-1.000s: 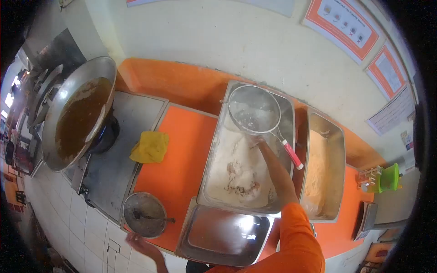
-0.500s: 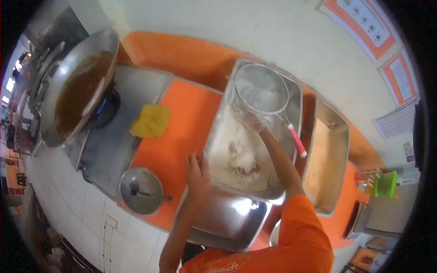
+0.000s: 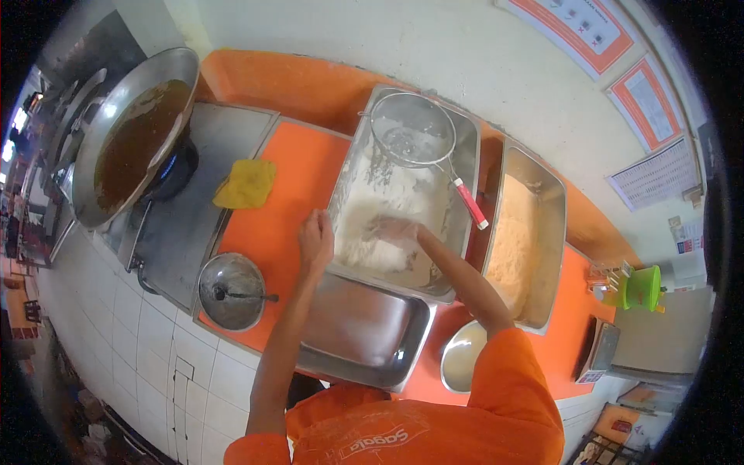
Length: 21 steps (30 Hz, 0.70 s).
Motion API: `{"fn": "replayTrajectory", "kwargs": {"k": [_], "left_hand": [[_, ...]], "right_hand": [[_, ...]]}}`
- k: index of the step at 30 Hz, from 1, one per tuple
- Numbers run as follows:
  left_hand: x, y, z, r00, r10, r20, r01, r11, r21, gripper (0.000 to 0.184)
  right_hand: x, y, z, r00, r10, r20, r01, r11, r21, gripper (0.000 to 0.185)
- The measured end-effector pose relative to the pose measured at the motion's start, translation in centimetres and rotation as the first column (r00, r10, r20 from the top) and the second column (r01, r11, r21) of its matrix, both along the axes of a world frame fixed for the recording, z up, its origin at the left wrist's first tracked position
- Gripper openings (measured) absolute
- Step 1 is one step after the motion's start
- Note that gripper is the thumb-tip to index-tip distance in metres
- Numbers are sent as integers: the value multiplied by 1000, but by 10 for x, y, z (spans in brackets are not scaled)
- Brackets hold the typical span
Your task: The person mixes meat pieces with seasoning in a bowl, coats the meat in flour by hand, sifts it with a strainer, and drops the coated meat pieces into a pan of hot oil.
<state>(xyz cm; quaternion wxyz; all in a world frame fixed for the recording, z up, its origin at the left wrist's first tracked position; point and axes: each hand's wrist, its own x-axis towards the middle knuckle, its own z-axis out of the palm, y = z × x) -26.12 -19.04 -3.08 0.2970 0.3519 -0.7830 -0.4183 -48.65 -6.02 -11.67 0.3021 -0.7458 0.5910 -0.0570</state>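
Observation:
A deep metal tray (image 3: 443,292) of white flour (image 3: 403,186) lies in front of me. My right hand (image 3: 397,231) is down in the flour near the tray's front, its fingers coated white, blurred and partly hidden. Beside it is a flour-covered mound (image 3: 381,254); what is under the flour cannot be made out. My left hand (image 3: 316,239) is closed at the tray's left rim, fingers curled. A round wire sieve (image 3: 412,130) with a red and white handle (image 3: 470,203) rests across the far end of the tray.
On the left, a wok (image 3: 182,66) of brown oil sits over a lit blue burner (image 3: 174,167). A yellow cloth (image 3: 246,184), a metal bowl (image 3: 232,291) with a utensil, and a metal pan (image 3: 364,322) lie nearby. Right stands a tray (image 3: 552,256) of orange-tinted powder, with a bowl (image 3: 463,356) before it.
My right hand has moved from the flour near the sieve towards the front of the tray. Dark reddish pieces seen there before are now covered with flour. My left hand stays at the rim.

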Motion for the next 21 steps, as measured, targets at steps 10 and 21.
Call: {"fn": "replayTrajectory", "kwargs": {"k": [10,21], "left_hand": [[1,5,-11,999,15,52,-13,999,-46,30],[2,0,-6,997,-27,73,28,999,-15,32]], "right_hand": [[78,44,-15,831,-550,-87,512,816,-268,33],[14,65,54,813,-496,304,541,837,-83,38]]}}
